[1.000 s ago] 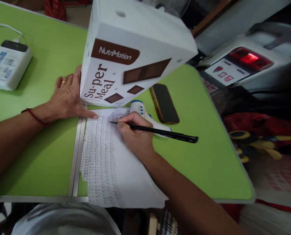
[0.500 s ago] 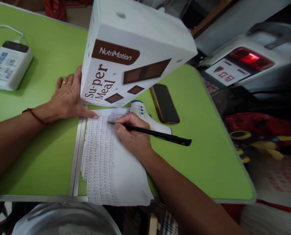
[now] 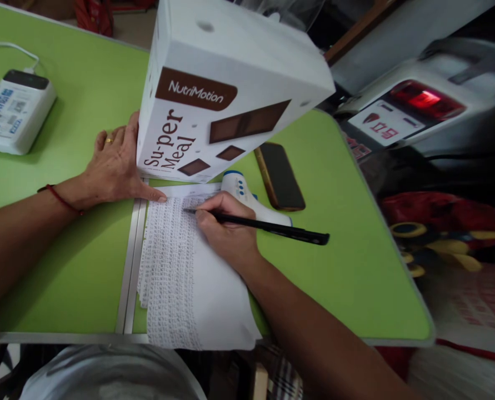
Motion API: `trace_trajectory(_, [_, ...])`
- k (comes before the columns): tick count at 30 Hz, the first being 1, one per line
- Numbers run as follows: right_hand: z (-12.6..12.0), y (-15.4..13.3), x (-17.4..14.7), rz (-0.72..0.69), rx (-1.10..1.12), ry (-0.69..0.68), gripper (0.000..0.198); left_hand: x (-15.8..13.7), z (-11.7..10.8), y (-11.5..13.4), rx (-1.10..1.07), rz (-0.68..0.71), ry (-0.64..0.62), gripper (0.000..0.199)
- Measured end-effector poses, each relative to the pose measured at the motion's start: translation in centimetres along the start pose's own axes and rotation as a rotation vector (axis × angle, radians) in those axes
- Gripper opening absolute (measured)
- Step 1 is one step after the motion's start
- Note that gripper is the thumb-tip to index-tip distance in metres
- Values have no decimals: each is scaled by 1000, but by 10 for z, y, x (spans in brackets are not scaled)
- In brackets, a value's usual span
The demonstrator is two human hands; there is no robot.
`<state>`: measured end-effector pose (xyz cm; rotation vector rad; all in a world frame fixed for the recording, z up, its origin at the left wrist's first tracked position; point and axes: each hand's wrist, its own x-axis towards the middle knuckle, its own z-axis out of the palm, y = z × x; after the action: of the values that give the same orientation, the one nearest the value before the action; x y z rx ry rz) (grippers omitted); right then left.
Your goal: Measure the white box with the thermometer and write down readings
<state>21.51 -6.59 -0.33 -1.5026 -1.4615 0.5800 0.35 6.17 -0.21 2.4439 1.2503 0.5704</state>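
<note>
A black pen (image 3: 268,224) is pinched in my right hand (image 3: 230,229), its tip on a sheet of paper (image 3: 218,300). Rows of small handwritten characters cover the sheet's left part; the right part is blank. More written sheets lie beneath, their edges showing at the left. My left hand (image 3: 116,166) lies spread on the table, its thumb on the paper's top edge and its fingers beside a white NutriMotion box (image 3: 201,128). That box stands upright just beyond the paper. Partly behind my right hand lies a white and blue handheld thermometer (image 3: 241,186).
A dark phone (image 3: 280,175) lies right of the box on the green table (image 3: 339,266). At the far left sits a white device (image 3: 16,111) with a cable plugged in. Past the table's right edge are a white machine with a red light (image 3: 426,100) and red and yellow items (image 3: 434,222).
The pen's rear end has swung slightly up and to the right while its tip stays on the paper. My left hand has not moved.
</note>
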Motion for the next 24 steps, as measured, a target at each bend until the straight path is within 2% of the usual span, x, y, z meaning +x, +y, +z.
trace_trajectory(3, [1,-1,0,-6,-1,37,7,0,0,1,23,-33,-11,149])
trace_trajectory(11, [0,1,-1,5,-19,19,7,-1,0,0,7,16,5,146])
trace_trajectory(18, [0,1,0,2,-20,64,7,0,-4,8,16,-55,-29,155])
trace_trajectory(24, [0,1,0,-13,-23,88,7,-1,-1,1,-11,4,-4,149])
